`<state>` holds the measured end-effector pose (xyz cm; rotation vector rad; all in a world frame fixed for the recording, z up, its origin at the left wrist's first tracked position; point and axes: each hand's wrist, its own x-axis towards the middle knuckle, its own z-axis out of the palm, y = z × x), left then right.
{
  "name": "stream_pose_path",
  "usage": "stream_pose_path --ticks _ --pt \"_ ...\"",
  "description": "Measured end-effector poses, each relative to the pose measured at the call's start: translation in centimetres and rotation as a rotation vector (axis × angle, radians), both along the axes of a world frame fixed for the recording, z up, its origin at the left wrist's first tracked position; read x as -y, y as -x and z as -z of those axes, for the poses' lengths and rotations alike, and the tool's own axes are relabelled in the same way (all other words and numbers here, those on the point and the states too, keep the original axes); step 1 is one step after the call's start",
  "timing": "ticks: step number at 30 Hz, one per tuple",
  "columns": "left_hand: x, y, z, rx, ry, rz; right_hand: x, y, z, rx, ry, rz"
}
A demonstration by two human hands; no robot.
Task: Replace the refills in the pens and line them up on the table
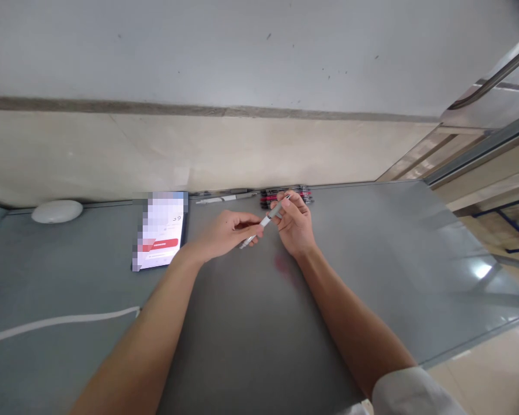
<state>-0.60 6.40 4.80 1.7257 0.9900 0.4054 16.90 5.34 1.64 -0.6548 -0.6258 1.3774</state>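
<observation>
White cable (60, 323) is seen stretched over the left of the grey worktop (225, 351), its end lying beside the left forearm (134, 351). Farther back, near the pale wall (242, 150), a white oval object (57, 211) is set down. To its right a phone (163, 233) is laid with its screen lit, part of it blurred out. Next, by the wall, a white pen (216, 199) and a darker pen (237, 191) are laid lengthwise. In front of them, a grey-and-white pen (264, 221) is held aslant between both hands: its white part is pinched by the thumb and fingers of the left hand (225, 233), its upper grey end by those of the right hand (297, 227). Whether its lower tip is touched to the worktop cannot be told. Behind the right hand, dark and red pens (268, 199) are bunched together. Below that hand, a pinkish stain (281, 264) is seen; at lower right, the forearm is met by a pale sleeve (410, 392).
</observation>
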Motion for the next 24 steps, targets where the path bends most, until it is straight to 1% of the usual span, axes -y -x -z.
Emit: stream_pose_path --ticks 3,7,10,13,20,22,24 --pt "0.2 0.0 -0.4 0.009 0.043 0.067 0.1 -0.1 -0.1 -0.012 -0.012 -0.029" --pt "0.5 -0.1 -0.9 0.018 0.048 0.171 0.4 -0.3 -0.2 -0.049 -0.053 -0.117" --pt "0.5 -0.2 -1.2 0.017 0.051 0.2 0.5 -0.4 -0.2 -0.053 -0.07 -0.144" --pt "0.5 -0.1 -1.1 0.008 0.053 0.179 0.4 -0.4 -0.1 -0.039 -0.075 -0.123" --pt "0.4 -0.1 -0.7 -0.008 0.029 -0.005 0.1 0.1 -0.1 0.006 -0.024 -0.012" --pt "0.2 0.0 -0.5 -0.009 0.008 -0.016 0.0 0.1 0.0 0.004 -0.015 0.003" --pt "0.1 0.1 -0.4 -0.01 -0.008 -0.009 0.0 0.0 0.0 -0.015 -0.026 -0.02"
